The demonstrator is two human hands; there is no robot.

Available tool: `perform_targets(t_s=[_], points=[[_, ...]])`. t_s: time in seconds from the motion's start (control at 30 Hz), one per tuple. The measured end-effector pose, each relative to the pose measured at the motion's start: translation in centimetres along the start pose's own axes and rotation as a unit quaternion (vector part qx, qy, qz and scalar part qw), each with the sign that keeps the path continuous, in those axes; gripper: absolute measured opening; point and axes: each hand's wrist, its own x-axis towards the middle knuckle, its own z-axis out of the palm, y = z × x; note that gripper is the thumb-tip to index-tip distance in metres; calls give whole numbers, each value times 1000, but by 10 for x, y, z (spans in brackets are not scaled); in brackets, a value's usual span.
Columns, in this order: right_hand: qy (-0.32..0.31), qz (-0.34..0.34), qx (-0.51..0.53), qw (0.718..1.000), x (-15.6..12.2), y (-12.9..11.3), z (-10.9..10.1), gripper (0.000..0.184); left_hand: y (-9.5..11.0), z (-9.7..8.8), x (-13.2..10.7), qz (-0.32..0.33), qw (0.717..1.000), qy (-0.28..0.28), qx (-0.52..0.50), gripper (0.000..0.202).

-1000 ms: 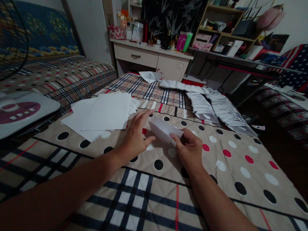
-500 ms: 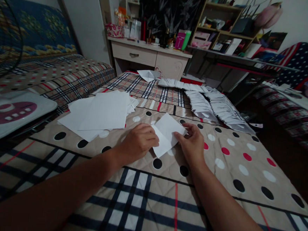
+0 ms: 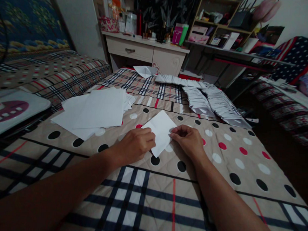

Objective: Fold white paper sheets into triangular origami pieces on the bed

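A white sheet of paper [image 3: 161, 130], partly folded, lies cornerwise on the bedspread between my hands. My left hand [image 3: 138, 142] has its fingers curled closed on the paper's left side; its fingertips are partly hidden. On the right edge, my right hand [image 3: 186, 139] pinches the same paper between thumb and fingers. Left of my hands rests a loose pile of flat white sheets [image 3: 99, 108]. Rows of folded white papers [image 3: 218, 100] stand packed together farther back on the right.
The patterned bedspread [image 3: 126, 215] spreads under everything. One folded paper piece [image 3: 145, 71] sits at the far end, near a white dresser [image 3: 132, 50] crowded with bottles and boxes. A white board with a purple oval [image 3: 9, 110] is at the left. Shelves [image 3: 218, 26] stand behind.
The paper looks flatter, with its left flap more opened out. My right hand's fingers have drawn closer together at the edge. The whole view has shifted slightly.
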Motion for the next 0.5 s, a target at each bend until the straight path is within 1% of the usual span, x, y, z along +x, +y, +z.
perform_targets(t_s=[0.1,0.2,0.33,0.4,0.5], points=[[-30,5,12,999,1,-2,-2,23,3,0,0,-4,1000,-4,12,17],[-38,17,-24,999,-1,-10,-4,25,4,0,0,-7,1000,-9,19,17],[-41,8,-59,997,-3,-16,-4,19,4,0,0,-9,1000,-13,16,16],[-53,7,-47,997,-2,-15,-5,16,4,0,1,-14,1000,-6,-6,13],[-61,-1,-17,998,0,-11,-5,13,4,0,1,-19,999,0,-46,16]])
